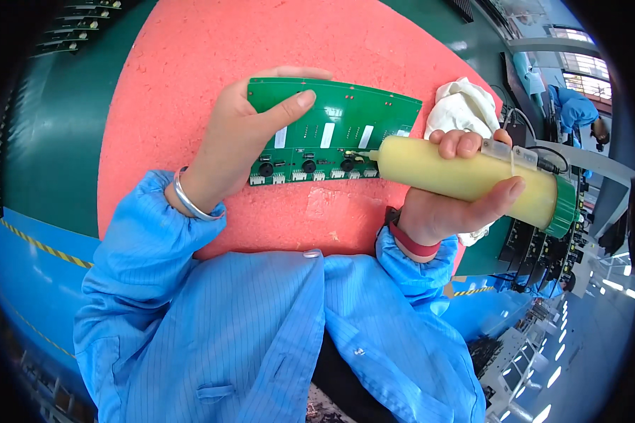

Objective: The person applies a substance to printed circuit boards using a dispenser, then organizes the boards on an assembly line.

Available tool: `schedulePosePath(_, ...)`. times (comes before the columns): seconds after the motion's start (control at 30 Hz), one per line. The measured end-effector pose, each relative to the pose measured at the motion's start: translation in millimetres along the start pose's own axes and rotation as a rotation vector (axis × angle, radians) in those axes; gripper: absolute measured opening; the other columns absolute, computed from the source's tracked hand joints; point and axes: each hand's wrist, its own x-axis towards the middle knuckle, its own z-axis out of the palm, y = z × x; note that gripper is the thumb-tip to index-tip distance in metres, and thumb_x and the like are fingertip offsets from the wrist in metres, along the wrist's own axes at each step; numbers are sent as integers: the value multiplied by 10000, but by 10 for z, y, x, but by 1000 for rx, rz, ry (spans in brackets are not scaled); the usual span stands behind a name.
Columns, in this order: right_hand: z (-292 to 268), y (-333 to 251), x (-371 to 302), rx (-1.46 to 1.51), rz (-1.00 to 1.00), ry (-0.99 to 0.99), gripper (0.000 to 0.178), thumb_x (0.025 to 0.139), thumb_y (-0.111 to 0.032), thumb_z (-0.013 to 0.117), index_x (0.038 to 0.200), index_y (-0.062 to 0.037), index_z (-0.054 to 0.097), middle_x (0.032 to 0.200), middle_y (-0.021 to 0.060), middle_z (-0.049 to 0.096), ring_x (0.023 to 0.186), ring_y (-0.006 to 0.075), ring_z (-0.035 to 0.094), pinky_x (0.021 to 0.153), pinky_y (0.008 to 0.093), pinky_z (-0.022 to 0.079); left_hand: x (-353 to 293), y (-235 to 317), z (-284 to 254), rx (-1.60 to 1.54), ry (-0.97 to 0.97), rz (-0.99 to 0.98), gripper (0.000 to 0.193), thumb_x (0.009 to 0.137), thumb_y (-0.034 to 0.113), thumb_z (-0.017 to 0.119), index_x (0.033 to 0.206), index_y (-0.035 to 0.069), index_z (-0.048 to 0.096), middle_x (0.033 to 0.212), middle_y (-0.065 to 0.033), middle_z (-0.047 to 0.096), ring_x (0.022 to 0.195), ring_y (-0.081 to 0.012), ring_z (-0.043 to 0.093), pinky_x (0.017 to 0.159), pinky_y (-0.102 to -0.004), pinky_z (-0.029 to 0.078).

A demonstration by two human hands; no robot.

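Note:
My left hand (241, 130) grips a green circuit board (346, 116) by its left end, thumb on top and fingers behind. Black round parts, white connectors and white rectangles sit on the board's face. My right hand (448, 204) is wrapped round a thick glue dispensing tube (444, 163), filled with pale yellow material and closed by a green cap at its rear. The tube lies nearly level, its thin nozzle pointing left. That nozzle's tip is over the board's lower right part, beside a black round component; whether it touches cannot be told.
A pink foam mat (169, 84) covers the bench in front of me. A crumpled white cloth (464, 106) lies behind the tube. More circuit boards stand in racks at the upper left (77, 27) and lower right (543, 247). A person in blue (577, 109) is at the far right.

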Motion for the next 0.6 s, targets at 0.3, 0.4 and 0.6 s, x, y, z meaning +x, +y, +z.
schedulePosePath(0.3,-35,-14,-4,-30,-6,24,559,835,-568,468,1156,-111,444,773,40,530,653,137,499,693,326,403,2,15,12,0,2,-14,304,821,129,606,1109,37,578,942,-107,635,736,-117,624,643,-197,528)
schedulePosePath(0.4,-49,-37,-16,31,21,26,557,836,-568,464,1157,-114,433,773,38,522,655,136,495,693,324,405,-17,9,-2,-20,16,6,298,820,126,602,1101,29,582,930,-103,636,723,-112,617,638,-191,517)
schedulePosePath(0.6,-72,-124,-79,202,7,-6,553,839,-573,446,1152,-118,424,775,37,507,659,137,488,696,326,407,-31,4,62,18,43,33,282,823,127,590,1084,20,592,900,-93,639,695,-103,607,612,-179,497)
